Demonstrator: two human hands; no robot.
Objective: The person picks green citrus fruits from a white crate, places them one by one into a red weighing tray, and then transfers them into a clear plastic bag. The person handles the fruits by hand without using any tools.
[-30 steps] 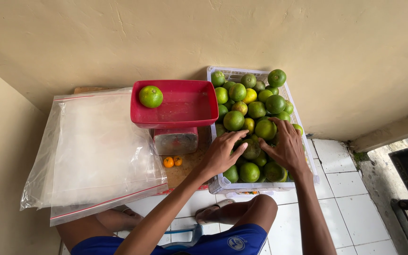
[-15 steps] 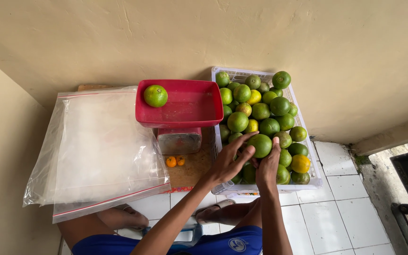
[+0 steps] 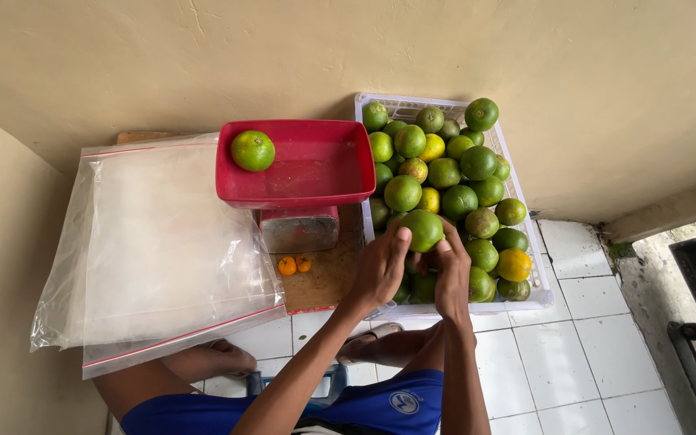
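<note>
Both hands, the left hand (image 3: pixel 380 270) and right hand (image 3: pixel 450 270), now rise together, cupping one green orange (image 3: pixel 423 229) above the white crate (image 3: pixel 537 282), clear of the pile.

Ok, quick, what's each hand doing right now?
Left hand: closed on the green citrus fruit, over the white crate.
Right hand: gripping the same fruit.

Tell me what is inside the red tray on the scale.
The red tray holds one green citrus fruit in its far left corner; the remaining floor shows bare. Beneath the tray, only the front of the scale is visible, its top covered by the tray.
</note>
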